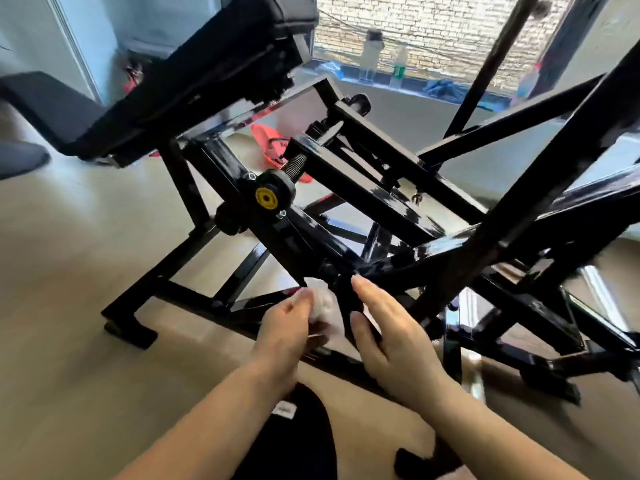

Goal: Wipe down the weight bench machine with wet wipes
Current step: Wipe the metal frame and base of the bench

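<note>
The black steel frame of the weight bench machine (367, 199) fills the view, with its padded seat (194, 74) up at the top left. My left hand (285, 332) grips a crumpled white wet wipe (323, 304) against a low black bar near the frame's central joint. My right hand (388, 336) lies just to the right of it, fingers straight and together, resting beside the same bar. A black knob with a yellow centre (267, 197) and a spring sits above the hands.
Pale floor (69, 271) lies under the frame. A red object (268, 140) sits on the floor behind the bars. Bottles (372, 51) stand on a window sill at the back. Black frame feet (130, 332) rest at the left and right.
</note>
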A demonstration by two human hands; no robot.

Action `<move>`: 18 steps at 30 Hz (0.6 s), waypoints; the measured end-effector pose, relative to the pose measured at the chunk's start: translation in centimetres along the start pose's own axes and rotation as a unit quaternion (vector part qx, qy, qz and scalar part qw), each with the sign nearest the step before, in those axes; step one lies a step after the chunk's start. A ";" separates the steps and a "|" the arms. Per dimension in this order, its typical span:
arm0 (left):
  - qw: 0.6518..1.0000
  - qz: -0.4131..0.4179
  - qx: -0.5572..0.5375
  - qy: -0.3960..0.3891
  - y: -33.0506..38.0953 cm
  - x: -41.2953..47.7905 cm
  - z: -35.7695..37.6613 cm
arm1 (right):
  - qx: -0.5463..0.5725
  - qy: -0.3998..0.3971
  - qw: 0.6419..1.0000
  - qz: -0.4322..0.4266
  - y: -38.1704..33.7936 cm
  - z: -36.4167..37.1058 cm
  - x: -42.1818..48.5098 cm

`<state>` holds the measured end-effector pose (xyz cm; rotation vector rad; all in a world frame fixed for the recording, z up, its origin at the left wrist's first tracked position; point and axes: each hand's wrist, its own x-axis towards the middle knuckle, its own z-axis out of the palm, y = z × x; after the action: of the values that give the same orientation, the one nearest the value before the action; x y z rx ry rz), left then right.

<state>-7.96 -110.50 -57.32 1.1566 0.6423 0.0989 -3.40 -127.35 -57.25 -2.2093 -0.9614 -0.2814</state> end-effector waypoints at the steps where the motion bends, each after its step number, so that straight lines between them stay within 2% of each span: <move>1: 0.999 0.002 -0.001 0.039 0.6 0.5 -0.7 | -0.046 0.012 0.999 -0.012 0.3 0.1 1.2; 5: 0.990 0.071 0.024 0.117 3.9 2.0 -4.0 | -0.241 -0.016 0.969 -0.056 1.1 1.1 6.5; 9: 0.966 0.152 0.101 0.181 5.2 2.7 -5.6 | -0.377 -0.176 0.908 0.041 2.1 2.2 9.3; 11: 0.966 0.134 0.131 0.177 4.1 3.1 -5.6 | -0.423 -0.213 0.877 0.076 2.9 2.7 9.5; 15: 0.974 0.092 0.123 0.164 2.6 3.0 -5.6 | -0.483 -0.239 0.839 0.072 3.0 3.0 9.8; 18: 0.972 0.114 0.134 0.158 3.6 2.4 -5.4 | -0.476 -0.246 0.839 0.090 2.3 2.9 10.4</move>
<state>-7.88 -103.59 -56.50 1.4896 0.8188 0.4086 5.26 -120.70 -55.92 -3.3946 -0.9692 -0.0961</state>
